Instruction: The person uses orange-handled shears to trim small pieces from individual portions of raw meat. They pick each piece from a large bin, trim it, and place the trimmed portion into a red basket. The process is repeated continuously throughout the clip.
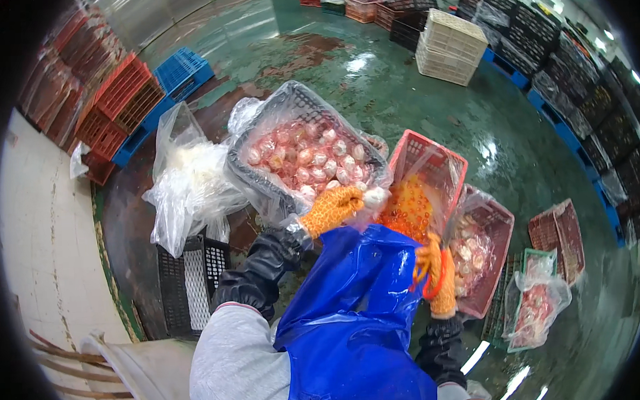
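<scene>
My left hand (332,208), in an orange textured glove, has its fingers curled at the near right rim of a black lined crate (244,162). What it holds is hidden; a white round lump (375,197) sits right by its fingertips. Inside that crate lie several round white-and-pink pieces (317,156), egg-sized. My right hand (439,277), gloved alike, is closed around a bright red-orange curved thing (445,272) whose kind I cannot make out. Just beyond it stands a red crate (447,155), lined with plastic and holding orange yolk-like balls (408,204) in liquid.
A darker red crate (503,229) of pale pink pieces stands at the right, with a bagged green crate (535,305) farther right. Crumpled clear plastic (189,190) and a black crate (175,290) lie left. Stacked crates (452,47) and blue pallets (498,65) line the wet green floor.
</scene>
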The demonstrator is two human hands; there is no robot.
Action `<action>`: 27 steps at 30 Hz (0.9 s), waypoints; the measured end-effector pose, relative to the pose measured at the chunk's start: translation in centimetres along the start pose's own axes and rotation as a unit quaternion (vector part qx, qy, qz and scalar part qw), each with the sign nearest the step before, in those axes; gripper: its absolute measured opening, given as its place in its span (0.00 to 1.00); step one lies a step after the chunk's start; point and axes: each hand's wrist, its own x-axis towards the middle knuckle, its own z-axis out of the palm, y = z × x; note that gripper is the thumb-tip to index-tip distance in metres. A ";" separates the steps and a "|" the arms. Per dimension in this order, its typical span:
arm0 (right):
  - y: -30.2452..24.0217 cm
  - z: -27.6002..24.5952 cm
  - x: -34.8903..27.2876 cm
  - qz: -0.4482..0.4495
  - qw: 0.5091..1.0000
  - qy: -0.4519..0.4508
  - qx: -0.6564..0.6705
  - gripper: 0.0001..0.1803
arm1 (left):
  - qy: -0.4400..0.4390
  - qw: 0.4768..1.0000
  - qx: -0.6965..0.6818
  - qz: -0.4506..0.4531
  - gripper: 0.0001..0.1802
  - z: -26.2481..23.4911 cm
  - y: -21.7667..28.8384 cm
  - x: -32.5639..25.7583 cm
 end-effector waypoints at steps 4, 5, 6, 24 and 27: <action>1.0 3.8 2.5 -0.014 0.992 -0.093 -0.088 0.20 | -0.177 0.966 0.122 0.147 0.09 1.5 4.2 0.0; 1.7 6.4 2.0 -0.114 0.959 -0.052 -0.255 0.19 | -0.273 0.952 0.113 0.081 0.10 1.5 6.3 0.5; 2.0 7.8 1.7 -0.206 0.888 -0.009 -0.412 0.19 | -0.236 0.966 0.066 0.086 0.11 1.7 6.5 0.6; 4.6 8.0 0.9 -0.275 0.929 0.083 -0.233 0.18 | 0.115 0.856 -0.430 -0.262 0.13 8.9 8.5 -2.0; 4.6 3.4 2.0 -0.212 0.945 0.026 -0.249 0.22 | 0.211 0.834 -0.436 -0.266 0.15 7.2 7.8 -0.3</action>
